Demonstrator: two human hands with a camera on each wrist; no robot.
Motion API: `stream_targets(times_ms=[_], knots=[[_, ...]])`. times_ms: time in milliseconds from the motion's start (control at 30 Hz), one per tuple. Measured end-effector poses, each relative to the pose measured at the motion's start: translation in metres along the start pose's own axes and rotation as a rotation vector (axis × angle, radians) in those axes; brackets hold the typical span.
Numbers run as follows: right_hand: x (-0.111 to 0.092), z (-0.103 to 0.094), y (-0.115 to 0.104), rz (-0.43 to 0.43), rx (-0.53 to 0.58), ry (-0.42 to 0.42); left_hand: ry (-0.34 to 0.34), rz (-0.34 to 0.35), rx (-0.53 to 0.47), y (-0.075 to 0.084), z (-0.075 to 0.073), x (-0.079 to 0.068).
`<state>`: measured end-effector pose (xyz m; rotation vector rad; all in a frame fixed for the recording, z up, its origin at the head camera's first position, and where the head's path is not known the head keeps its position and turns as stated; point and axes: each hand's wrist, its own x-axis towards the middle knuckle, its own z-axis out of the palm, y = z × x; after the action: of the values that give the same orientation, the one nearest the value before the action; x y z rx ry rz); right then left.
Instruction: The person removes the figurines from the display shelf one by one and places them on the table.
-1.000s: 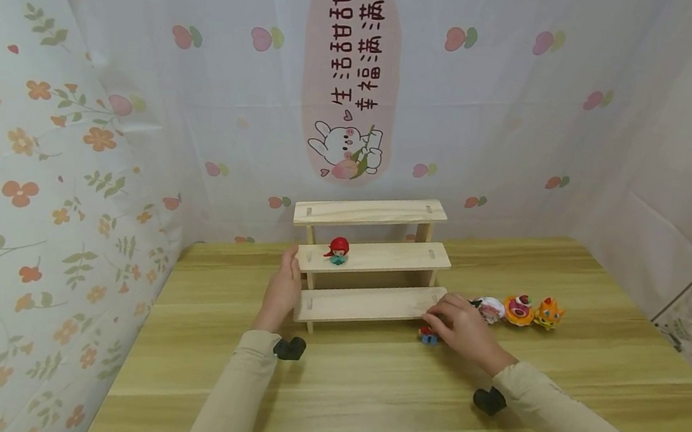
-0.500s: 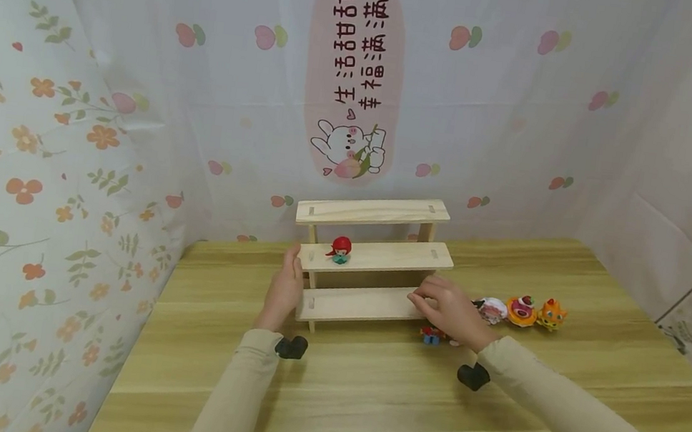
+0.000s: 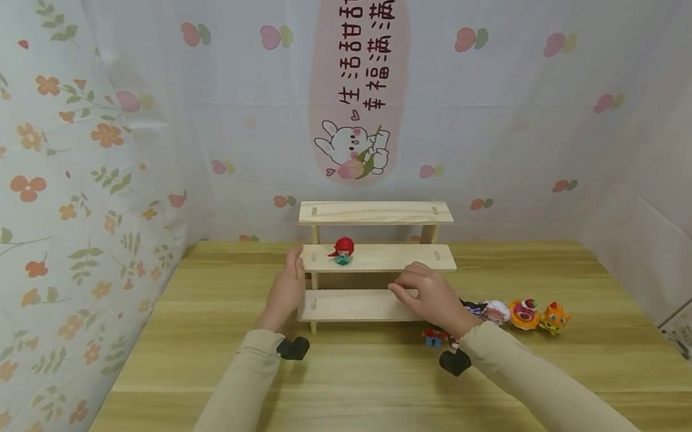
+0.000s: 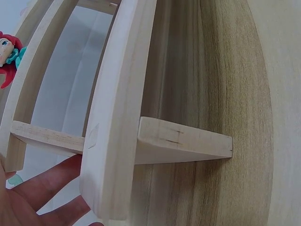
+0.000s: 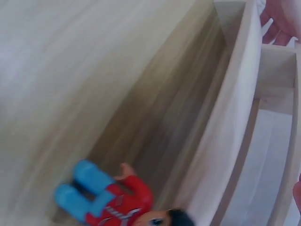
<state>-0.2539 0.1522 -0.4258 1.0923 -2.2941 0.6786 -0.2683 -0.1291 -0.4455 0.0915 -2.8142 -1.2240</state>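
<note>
A three-tier wooden display stand (image 3: 354, 308) stands against the back cloth. A red-haired figurine in teal (image 3: 344, 251) sits on its middle shelf, toward the left. My left hand (image 3: 285, 293) rests against the stand's left end; in the left wrist view its fingers (image 4: 51, 183) spread behind the shelf ends. Over the right part of the bottom shelf is my right hand (image 3: 436, 300), fingers bent and thumb close to them. I cannot tell whether it holds something. Below it, a figurine in red and blue (image 5: 117, 197) lies on the table before the shelf.
Right of the stand, more figurines line the wooden table (image 3: 349, 404): a dark purple one (image 3: 473, 308), a white and pink one (image 3: 496, 311), one with an orange ring (image 3: 525, 314) and an orange eared one (image 3: 554, 318). Patterned cloth (image 3: 230, 101) encloses the table.
My right hand has moved left and slightly up, from beside the red and blue figurine to over the bottom shelf. The left hand stays at the stand's left end. The head view shifts slightly.
</note>
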Motion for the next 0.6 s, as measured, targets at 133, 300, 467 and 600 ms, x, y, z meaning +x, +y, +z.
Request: stream_targets(times_ms=[133, 300, 467, 600], knots=[[0.01, 0.002, -0.001, 0.024, 0.014, -0.012, -0.002, 0.004, 0.003, 0.001, -0.001, 0.0], [0.023, 0.004, -0.003, 0.062, 0.015, -0.022, -0.011, 0.005, 0.004, 0.002, -0.001, 0.0], [0.033, 0.009, -0.006, 0.104, -0.035, -0.035, -0.007, 0.004, 0.008, 0.002, -0.001, -0.001], [0.045, 0.01, -0.009, 0.118, -0.033, -0.03, -0.005, -0.001, 0.007, 0.002, -0.002, -0.001]])
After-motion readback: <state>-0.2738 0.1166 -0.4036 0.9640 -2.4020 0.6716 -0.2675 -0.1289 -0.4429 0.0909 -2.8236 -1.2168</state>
